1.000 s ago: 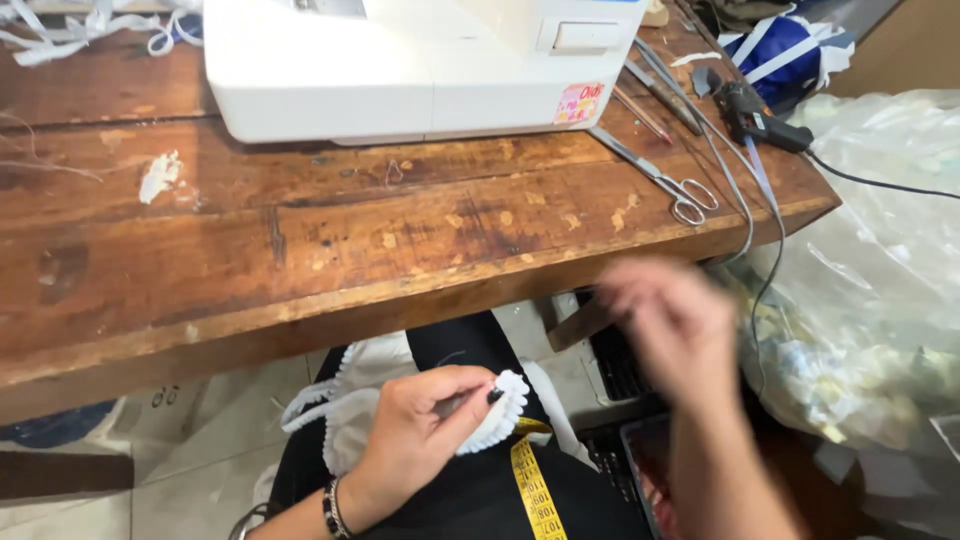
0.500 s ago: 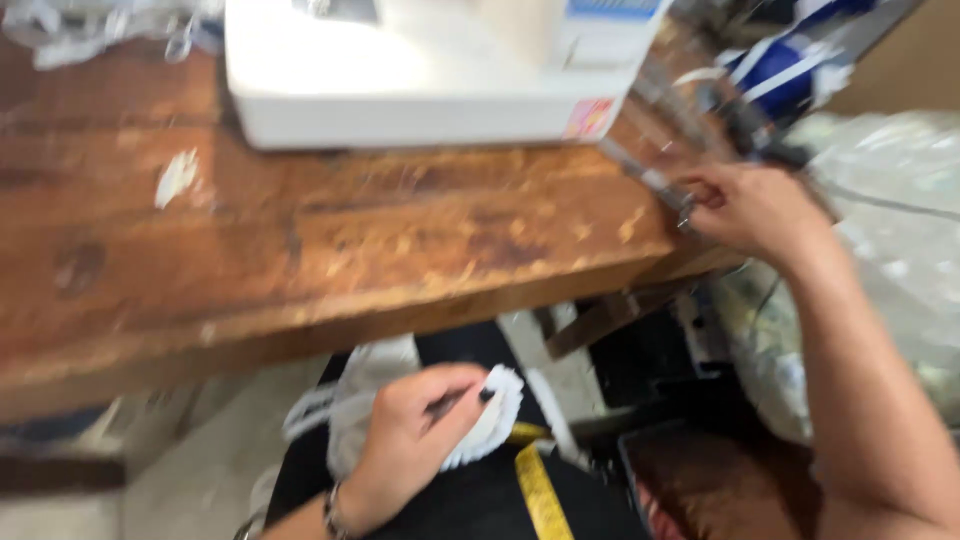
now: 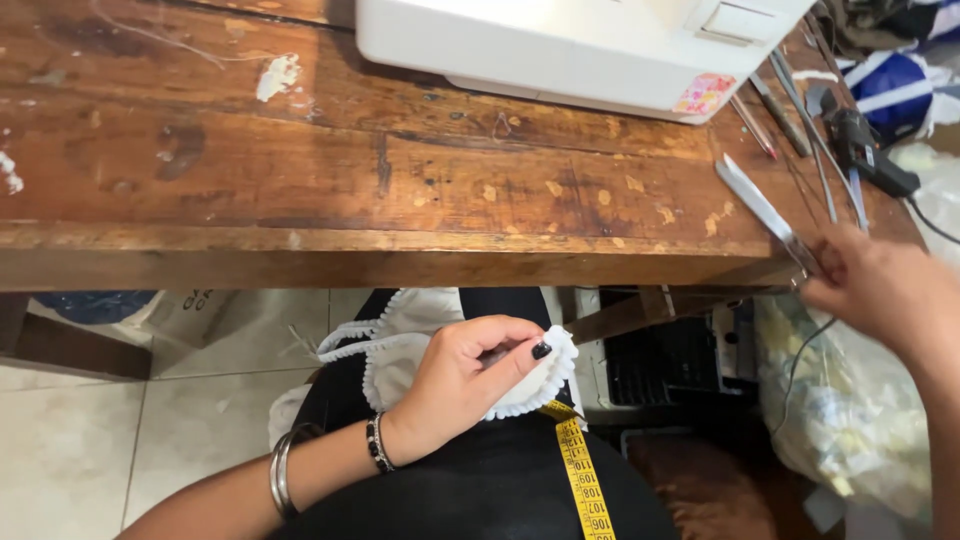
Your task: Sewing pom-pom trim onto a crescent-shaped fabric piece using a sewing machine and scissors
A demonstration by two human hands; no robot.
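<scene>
My left hand (image 3: 462,382) rests on my lap below the table edge and pinches a white piece of fabric with a lace trim (image 3: 405,340). My right hand (image 3: 885,290) is at the right front corner of the wooden table (image 3: 400,190) and is closed around the handles of a pair of metal scissors (image 3: 762,208), whose blades point back and left over the tabletop. A yellow measuring tape (image 3: 582,478) lies across my dark lap beside the fabric.
A white sewing machine (image 3: 580,45) stands at the back of the table. Several thin metal tools (image 3: 790,100) and a black corded tool (image 3: 862,145) lie at the right edge. A plastic bag of scraps (image 3: 850,420) sits on the floor at right.
My right hand went from above my lap up to the table's right corner and took hold of the scissors. The left hand stayed on the fabric.
</scene>
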